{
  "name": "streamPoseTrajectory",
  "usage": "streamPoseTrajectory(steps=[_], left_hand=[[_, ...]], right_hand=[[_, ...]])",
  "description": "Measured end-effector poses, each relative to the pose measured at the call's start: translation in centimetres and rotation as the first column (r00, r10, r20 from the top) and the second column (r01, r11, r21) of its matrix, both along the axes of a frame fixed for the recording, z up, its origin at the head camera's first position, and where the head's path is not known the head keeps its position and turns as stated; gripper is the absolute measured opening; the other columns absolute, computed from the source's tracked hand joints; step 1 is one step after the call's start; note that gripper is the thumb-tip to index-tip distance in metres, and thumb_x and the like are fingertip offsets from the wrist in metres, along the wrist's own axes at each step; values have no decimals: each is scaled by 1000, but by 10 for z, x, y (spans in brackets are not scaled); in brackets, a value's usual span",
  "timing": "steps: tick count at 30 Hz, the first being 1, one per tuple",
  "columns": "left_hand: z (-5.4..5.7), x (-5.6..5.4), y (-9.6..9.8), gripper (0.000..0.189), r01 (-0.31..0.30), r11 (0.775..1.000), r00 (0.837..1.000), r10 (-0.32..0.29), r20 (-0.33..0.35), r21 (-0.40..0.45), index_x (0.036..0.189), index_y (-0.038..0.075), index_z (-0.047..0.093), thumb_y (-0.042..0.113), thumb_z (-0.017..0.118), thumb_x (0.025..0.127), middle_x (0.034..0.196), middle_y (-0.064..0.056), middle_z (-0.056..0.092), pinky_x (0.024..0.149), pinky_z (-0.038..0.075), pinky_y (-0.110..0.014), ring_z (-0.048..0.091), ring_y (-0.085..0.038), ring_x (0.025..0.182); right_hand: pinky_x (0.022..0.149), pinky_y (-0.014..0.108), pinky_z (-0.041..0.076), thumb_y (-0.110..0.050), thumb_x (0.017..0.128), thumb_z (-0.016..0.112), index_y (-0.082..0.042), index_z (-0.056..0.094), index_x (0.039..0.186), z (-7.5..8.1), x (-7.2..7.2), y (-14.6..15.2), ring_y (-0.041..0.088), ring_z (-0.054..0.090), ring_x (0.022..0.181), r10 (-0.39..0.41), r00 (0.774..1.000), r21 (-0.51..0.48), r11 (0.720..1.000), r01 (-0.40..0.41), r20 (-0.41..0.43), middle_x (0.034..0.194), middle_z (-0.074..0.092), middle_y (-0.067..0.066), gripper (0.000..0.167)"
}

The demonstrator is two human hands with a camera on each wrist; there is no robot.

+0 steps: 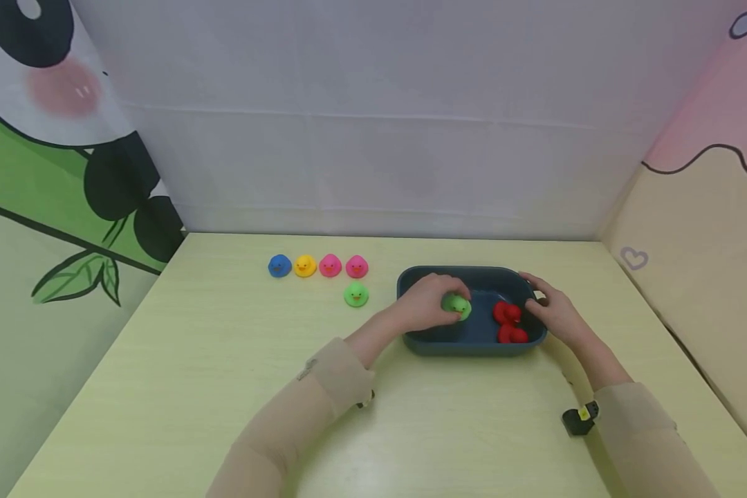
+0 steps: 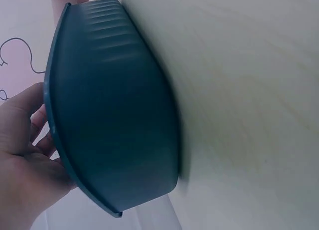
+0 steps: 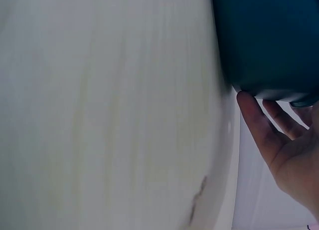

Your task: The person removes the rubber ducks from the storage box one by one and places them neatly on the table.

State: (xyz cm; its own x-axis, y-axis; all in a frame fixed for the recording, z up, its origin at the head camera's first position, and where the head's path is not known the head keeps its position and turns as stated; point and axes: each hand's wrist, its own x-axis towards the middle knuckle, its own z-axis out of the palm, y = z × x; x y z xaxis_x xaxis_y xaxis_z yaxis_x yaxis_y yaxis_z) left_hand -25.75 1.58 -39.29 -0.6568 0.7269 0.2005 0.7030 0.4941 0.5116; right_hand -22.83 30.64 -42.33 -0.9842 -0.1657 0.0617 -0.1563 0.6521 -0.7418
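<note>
In the head view my left hand (image 1: pixel 428 304) pinches a green rubber duck (image 1: pixel 459 307) between thumb and fingers, over the left part of a dark blue plastic basin (image 1: pixel 473 349). The left wrist view shows that hand (image 2: pixel 25 155) at the rim, with the basin wall (image 2: pixel 109 105) hiding the duck. My right hand (image 1: pixel 557 311) grips the basin's right end, thumb at the rim. In the right wrist view its fingers (image 3: pixel 261 127) touch the outer wall. Red rubber toys (image 1: pixel 509 321) lie inside the basin at its right side; their shape is partly unclear.
Left of the basin a row of rubber ducks stands on the table: blue (image 1: pixel 279 265), yellow (image 1: pixel 305 265) and two pink (image 1: pixel 330 265). Another green duck (image 1: pixel 356 294) sits in front of the row's right end. Printed cloth walls (image 1: pixel 373 166) enclose the table's back and sides.
</note>
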Motion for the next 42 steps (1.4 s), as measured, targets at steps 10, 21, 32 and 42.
streamPoseTrajectory(steps=[10, 21, 32, 42], left_hand=[[14, 10, -7, 30, -24, 1000, 1000, 24, 2, 19, 113, 17, 64, 20, 70, 83, 111, 5, 63, 77, 42, -22, 52, -11, 91], [32, 21, -17, 31, -37, 998, 999, 37, -3, 44, 113, 16, 63, 20, 70, 83, 110, 5, 62, 85, 46, -23, 54, -10, 97], [50, 32, -31, 32, -72, 994, 996, 67, 61, 77, 114, 14, 63, 16, 70, 83, 110, 3, 61, 84, 47, -23, 53, -12, 97], [62, 39, -46, 32, -82, 990, 996, 76, 51, 113, 114, 14, 62, 17, 70, 84, 110, 2, 61, 83, 49, -25, 52, -13, 97]], right_hand=[[67, 21, 46, -9, 95, 44, -8, 29, 147, 2, 1, 2, 28, 58, 89, 9, 1000, -7, 1000, -9, 12, 132, 40, 27, 54], [68, 20, 48, -9, 95, 43, -9, 29, 147, 4, 1, 4, 33, 58, 93, 16, 1000, -20, 1000, -15, 15, 132, 41, 27, 54], [69, 19, 47, -8, 94, 43, -9, 29, 147, 4, 1, 5, 35, 58, 94, 16, 1000, -23, 1000, -15, 17, 133, 40, 28, 54], [68, 21, 47, -8, 94, 43, -10, 29, 147, 4, 1, 3, 36, 58, 94, 7, 1000, -11, 1000, -7, 19, 133, 40, 29, 55]])
